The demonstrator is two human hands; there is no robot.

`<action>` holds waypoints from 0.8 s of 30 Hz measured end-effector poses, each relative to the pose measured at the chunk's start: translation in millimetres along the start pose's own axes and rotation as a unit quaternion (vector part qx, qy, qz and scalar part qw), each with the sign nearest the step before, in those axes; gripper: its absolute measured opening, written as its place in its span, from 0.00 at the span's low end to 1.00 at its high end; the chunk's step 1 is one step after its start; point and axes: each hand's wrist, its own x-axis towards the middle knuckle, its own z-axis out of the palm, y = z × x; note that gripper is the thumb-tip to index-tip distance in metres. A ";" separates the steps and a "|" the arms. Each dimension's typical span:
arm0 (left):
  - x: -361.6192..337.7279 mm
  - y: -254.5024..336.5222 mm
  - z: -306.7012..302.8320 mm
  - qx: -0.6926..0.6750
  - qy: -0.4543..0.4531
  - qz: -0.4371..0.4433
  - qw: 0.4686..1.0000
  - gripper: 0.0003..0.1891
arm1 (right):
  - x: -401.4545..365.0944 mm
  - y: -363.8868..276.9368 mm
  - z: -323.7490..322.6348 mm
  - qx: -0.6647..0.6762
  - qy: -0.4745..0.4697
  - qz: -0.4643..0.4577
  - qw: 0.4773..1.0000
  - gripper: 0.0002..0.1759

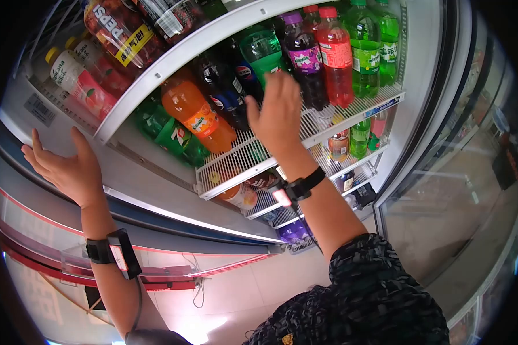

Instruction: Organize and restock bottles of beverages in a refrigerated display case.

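My right hand [277, 115] reaches into the drinks cooler with fingers stretched and thumb apart, its fingertips overlapping the lower part of a green soda bottle [261, 50]. Just left of it stand a dark Pepsi bottle [223, 95] and an orange Mirinda bottle [200, 115]. To its right are a purple-labelled Mirinda bottle [305, 60] and a red soda bottle [334, 57]. My left hand [66, 168] is held up by the cooler's left side wall, fingers spread and palm bare. A 7UP bottle [172, 135] lies between the two hands in view.
A white shelf edge [172, 60] crosses above my right hand, with peach drink bottles [80, 83] and Pepsi packs [124, 31] on that shelf. Green bottles [364, 52] stand at the right. Lower wire shelves hold more drinks. The glass door [443, 190] is at the right.
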 end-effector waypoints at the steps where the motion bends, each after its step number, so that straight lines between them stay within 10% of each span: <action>1: -0.3 0.5 -0.3 -0.002 0.003 -0.002 1.000 0.37 | 2.8 9.2 2.5 -0.001 -0.003 -0.001 1.000 0.34; 4: -0.6 0.5 0.0 0.000 0.012 0.000 1.000 0.37 | 2.1 33.2 18.2 0.014 -0.068 0.056 0.996 0.51; 10: -0.7 2.3 -0.3 -0.021 0.023 -0.015 0.999 0.37 | 14.1 63.7 38.6 0.077 -0.162 0.194 0.964 0.50; 24: 1.3 -1.4 1.2 -0.002 0.023 0.000 1.000 0.36 | 9.1 61.9 42.2 0.038 -0.193 0.084 0.977 0.44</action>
